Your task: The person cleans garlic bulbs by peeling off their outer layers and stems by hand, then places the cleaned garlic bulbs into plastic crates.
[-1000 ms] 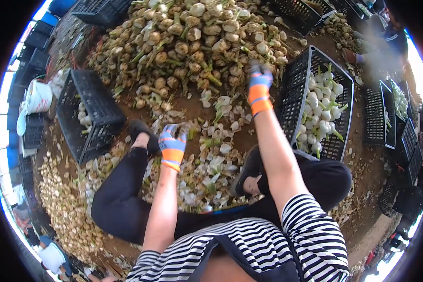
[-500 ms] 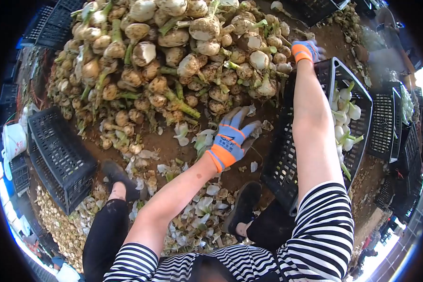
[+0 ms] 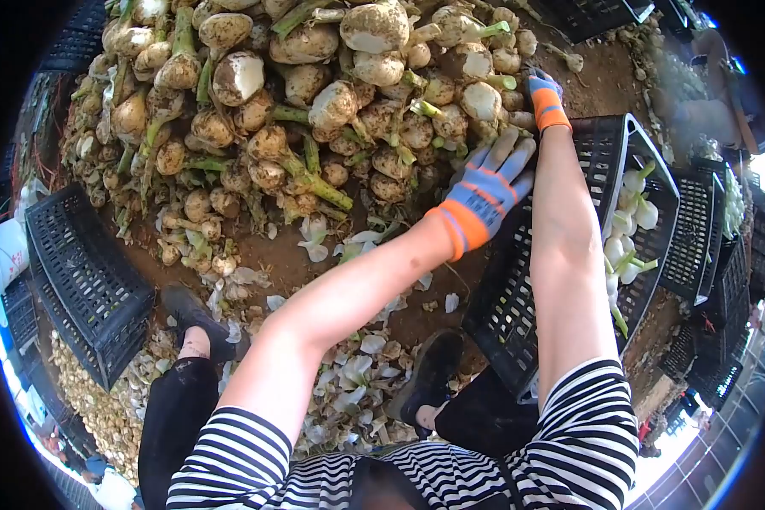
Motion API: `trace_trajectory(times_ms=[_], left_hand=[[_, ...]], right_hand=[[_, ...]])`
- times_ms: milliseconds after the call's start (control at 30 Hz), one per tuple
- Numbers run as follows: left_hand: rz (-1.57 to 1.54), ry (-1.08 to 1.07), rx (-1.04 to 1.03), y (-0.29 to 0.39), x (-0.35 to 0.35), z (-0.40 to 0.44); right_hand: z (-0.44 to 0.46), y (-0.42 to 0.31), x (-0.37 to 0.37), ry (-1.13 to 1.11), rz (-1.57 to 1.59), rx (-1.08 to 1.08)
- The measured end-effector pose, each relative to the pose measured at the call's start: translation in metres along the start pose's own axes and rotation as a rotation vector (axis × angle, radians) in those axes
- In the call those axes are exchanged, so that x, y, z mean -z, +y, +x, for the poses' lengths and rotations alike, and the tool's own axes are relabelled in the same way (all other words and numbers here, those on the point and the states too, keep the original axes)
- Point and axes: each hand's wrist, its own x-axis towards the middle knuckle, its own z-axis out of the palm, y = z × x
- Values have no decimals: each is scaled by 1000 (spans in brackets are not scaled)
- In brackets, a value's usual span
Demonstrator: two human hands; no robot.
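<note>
A large heap of soil-covered garlic bulbs with cut green stems rises in front of me. My left hand, in a grey-blue and orange glove, lies against the bulbs at the heap's lower right edge, its fingers stretched out. At the heap's right edge, my right hand in a matching glove reaches beside the bulbs, fingers bent slightly toward them; its palm side is hidden. Beneath my right forearm stands a tilted black plastic crate that holds cleaned white garlic bulbs.
Stacked black crates stand at the left, and more crates at the right. Peeled garlic skins litter the soil between my shoes. A single bulb lies on the ground beyond my right hand.
My left hand has moved from the bare soil up and right to the heap's edge. My right hand has turned inward, toward the bulbs. The view has shifted slightly.
</note>
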Motion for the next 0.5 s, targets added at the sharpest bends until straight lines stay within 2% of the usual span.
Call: trace_trajectory(times_ms=[100, 167, 233, 267, 367, 400, 433, 500], left_hand=[[308, -124, 31, -1, -30, 2], [298, -206, 30, -3, -18, 4], [256, -355, 48, -4, -6, -1], [302, -311, 5, -4, 1, -10], [327, -419, 2, -5, 27, -33], [312, -443, 8, -9, 29, -49], [298, -462, 18, -15, 30, -66], [297, -559, 89, -22, 42, -106]], right_hand=[[-20, -14, 0, 1, 328, 76], [-74, -53, 11, -42, 648, 94], [-88, -69, 20, -27, 187, 168], [-102, -78, 26, -5, 211, 236], [-87, -46, 13, -194, 523, 41], [-93, -42, 12, -151, 216, 10], [-86, -18, -4, -320, 643, -53], [-141, -67, 19, -253, 490, 16]])
